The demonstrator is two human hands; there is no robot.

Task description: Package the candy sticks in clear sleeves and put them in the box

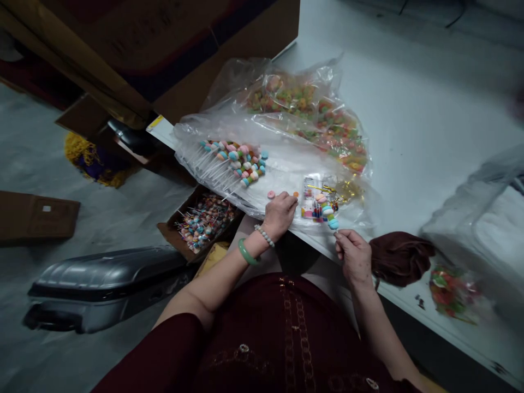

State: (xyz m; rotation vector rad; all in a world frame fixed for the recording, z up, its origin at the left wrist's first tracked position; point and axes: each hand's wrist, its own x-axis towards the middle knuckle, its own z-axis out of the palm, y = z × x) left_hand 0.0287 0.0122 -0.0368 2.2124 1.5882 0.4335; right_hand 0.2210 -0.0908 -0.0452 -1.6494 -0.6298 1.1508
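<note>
The right hand (354, 256) grips a white stick of pastel round candies (327, 210) between its fingers (340, 236); the left hand (280, 215) rests released on a clear plastic bag (286, 169).

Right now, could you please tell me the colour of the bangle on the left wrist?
The bangle is pale green, seen best in the head view.

Grey hard-shell suitcase (102, 289) lying on the floor (28, 142), flat cardboard box (36, 216) off to the left, maroon cloth (401, 259) bunched on the desk (429, 109), and some white bagged stuff (478, 234) beside it.
</note>
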